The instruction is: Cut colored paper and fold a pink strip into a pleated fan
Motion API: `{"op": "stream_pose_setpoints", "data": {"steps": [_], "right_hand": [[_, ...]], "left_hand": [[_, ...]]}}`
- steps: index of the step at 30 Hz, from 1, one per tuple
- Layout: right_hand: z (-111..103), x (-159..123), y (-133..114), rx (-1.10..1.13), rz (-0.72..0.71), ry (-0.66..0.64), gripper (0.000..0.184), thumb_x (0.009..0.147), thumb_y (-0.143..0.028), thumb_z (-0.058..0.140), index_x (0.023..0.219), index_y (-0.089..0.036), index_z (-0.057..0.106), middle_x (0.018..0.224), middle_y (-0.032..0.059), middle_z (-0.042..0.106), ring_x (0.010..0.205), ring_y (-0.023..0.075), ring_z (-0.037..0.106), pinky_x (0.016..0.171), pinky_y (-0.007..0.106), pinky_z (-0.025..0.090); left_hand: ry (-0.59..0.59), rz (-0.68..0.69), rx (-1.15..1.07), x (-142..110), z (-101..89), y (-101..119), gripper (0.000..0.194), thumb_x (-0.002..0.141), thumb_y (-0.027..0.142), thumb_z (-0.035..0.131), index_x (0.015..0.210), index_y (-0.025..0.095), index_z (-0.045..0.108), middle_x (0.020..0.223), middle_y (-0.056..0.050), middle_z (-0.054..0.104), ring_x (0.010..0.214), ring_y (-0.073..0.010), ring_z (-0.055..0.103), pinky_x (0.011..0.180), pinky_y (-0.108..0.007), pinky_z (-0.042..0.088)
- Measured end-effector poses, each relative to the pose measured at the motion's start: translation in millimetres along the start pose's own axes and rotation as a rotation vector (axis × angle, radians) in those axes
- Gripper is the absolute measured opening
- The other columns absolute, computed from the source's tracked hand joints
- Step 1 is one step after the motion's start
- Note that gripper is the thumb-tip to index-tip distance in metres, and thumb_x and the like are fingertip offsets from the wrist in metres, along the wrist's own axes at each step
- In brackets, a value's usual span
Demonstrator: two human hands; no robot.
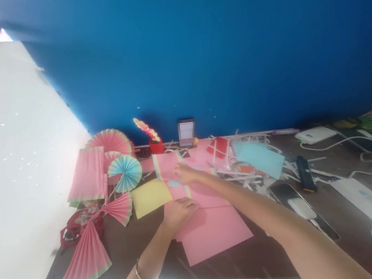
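Observation:
Pink sheets of paper (216, 232) lie overlapping in the middle of the table. On top is a pink paper with striped blue, white and yellow edges (166, 162). My right hand (186, 174) reaches across it, fingers bent down and closed at its right striped edge. Nearer to me, my left hand (181, 211) rests on the pink sheets with its fingers stretched out to the right; a bracelet (142, 274) circles that wrist. Beside the left hand lies a yellow sheet (150, 197). Both hands partly cover the striped paper's lower end.
Pleated paper fans (88, 256) and a blue round fan (125, 172) stand at the left. A red pot (156, 146) is at the back. Rightward are paper strips, a light-blue sheet (260, 158), a phone (323, 222), a black-and-orange cutter-like tool (306, 173) and white cables.

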State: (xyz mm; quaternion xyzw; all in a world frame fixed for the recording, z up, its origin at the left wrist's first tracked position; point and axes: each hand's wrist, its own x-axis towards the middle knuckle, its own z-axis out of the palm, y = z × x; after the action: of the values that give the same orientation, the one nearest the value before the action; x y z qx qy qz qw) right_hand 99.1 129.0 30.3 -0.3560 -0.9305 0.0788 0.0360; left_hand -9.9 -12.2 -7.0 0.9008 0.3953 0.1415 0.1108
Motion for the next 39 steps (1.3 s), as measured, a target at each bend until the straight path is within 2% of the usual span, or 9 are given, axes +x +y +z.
{"op": "stream_pose_setpoints", "data": {"steps": [3, 6, 8, 10, 13, 17, 21, 29, 39], "right_hand": [[-29.9, -8.4, 26.8, 0.023, 0.143, 0.086, 0.020, 0.083, -0.021, 0.043, 0.090, -0.016, 0.061, 0.079, 0.0031, 0.061, 0.068, 0.0135, 0.054, 0.065, 0.025, 0.041], [-56.5, -34.6, 57.4, -0.020, 0.342, 0.204, 0.025, 0.084, -0.017, 0.040, 0.097, -0.006, 0.058, 0.091, 0.0156, 0.061, 0.086, 0.0230, 0.055, 0.077, 0.037, 0.040], [-60.2, -62.3, 65.2, -0.050, 0.430, 0.251, 0.026, 0.081, -0.016, 0.046, 0.101, -0.004, 0.057, 0.099, 0.0217, 0.059, 0.098, 0.0305, 0.052, 0.084, 0.044, 0.036], [-49.4, -94.8, 59.1, -0.038, 0.404, 0.217, 0.022, 0.077, -0.020, 0.052, 0.095, -0.011, 0.062, 0.099, 0.0167, 0.061, 0.097, 0.0294, 0.054, 0.085, 0.042, 0.039], [-14.8, -143.3, 36.0, 0.015, 0.092, 0.127, 0.025, 0.081, -0.029, 0.050, 0.100, -0.020, 0.063, 0.115, 0.0102, 0.058, 0.110, 0.0277, 0.049, 0.093, 0.042, 0.036], [28.7, -185.6, 12.9, 0.000, 0.090, 0.237, 0.025, 0.086, -0.026, 0.044, 0.100, -0.022, 0.063, 0.109, 0.0078, 0.061, 0.103, 0.0244, 0.053, 0.092, 0.043, 0.039], [43.6, -194.1, 3.0, 0.053, 0.159, 0.326, 0.027, 0.090, -0.022, 0.036, 0.091, -0.022, 0.063, 0.095, 0.0054, 0.064, 0.090, 0.0203, 0.057, 0.083, 0.037, 0.044], [46.6, -188.8, -4.1, 0.343, 0.233, 0.480, 0.017, 0.087, -0.027, 0.047, 0.080, -0.023, 0.062, 0.083, 0.0036, 0.064, 0.081, 0.0182, 0.059, 0.074, 0.033, 0.048], [46.0, -188.7, 4.5, 0.559, 0.329, 0.483, 0.015, 0.081, -0.029, 0.054, 0.069, -0.022, 0.059, 0.083, 0.0036, 0.064, 0.080, 0.0177, 0.059, 0.071, 0.031, 0.049]], "left_hand": [[0.016, -0.009, -0.003, -1.4, 0.2, -2.9, 0.022, 0.084, 0.014, 0.046, 0.098, 0.021, 0.061, 0.098, -0.003, 0.065, 0.092, -0.0149, 0.058, 0.079, -0.027, 0.047], [0.056, -0.025, -0.026, -2.1, 1.2, -7.1, 0.022, 0.087, 0.017, 0.042, 0.095, 0.021, 0.062, 0.093, -0.004, 0.065, 0.090, -0.0140, 0.059, 0.080, -0.027, 0.046], [0.086, -0.037, -0.038, -2.1, 1.3, -9.7, 0.023, 0.088, 0.019, 0.040, 0.092, 0.020, 0.062, 0.090, -0.004, 0.065, 0.088, -0.0142, 0.059, 0.080, -0.028, 0.046], [0.107, -0.044, -0.049, -2.0, 0.7, -11.8, 0.023, 0.088, 0.019, 0.040, 0.090, 0.019, 0.063, 0.086, -0.005, 0.065, 0.086, -0.0150, 0.059, 0.078, -0.029, 0.046], [0.110, -0.045, -0.066, -2.1, -1.4, -14.3, 0.021, 0.087, 0.018, 0.041, 0.087, 0.017, 0.062, 0.084, -0.006, 0.065, 0.083, -0.0165, 0.060, 0.075, -0.030, 0.047], [0.116, -0.036, -0.131, -3.8, -5.1, -16.5, 0.019, 0.084, 0.014, 0.045, 0.091, 0.017, 0.063, 0.090, -0.006, 0.065, 0.085, -0.0175, 0.060, 0.077, -0.031, 0.048], [0.139, -0.076, -0.232, -6.0, -10.0, -16.4, 0.025, 0.084, 0.011, 0.043, 0.095, 0.019, 0.064, 0.098, -0.005, 0.066, 0.088, -0.0166, 0.060, 0.081, -0.031, 0.047], [0.087, -0.218, -0.437, -5.0, -16.0, -19.0, 0.022, 0.082, 0.017, 0.047, 0.091, 0.022, 0.067, 0.106, -0.003, 0.063, 0.094, -0.0155, 0.059, 0.087, -0.030, 0.045], [0.126, -0.244, -0.518, -3.5, -13.2, -24.0, 0.014, 0.081, 0.023, 0.052, 0.079, 0.020, 0.065, 0.104, -0.005, 0.063, 0.095, -0.0161, 0.058, 0.084, -0.031, 0.046]]}}
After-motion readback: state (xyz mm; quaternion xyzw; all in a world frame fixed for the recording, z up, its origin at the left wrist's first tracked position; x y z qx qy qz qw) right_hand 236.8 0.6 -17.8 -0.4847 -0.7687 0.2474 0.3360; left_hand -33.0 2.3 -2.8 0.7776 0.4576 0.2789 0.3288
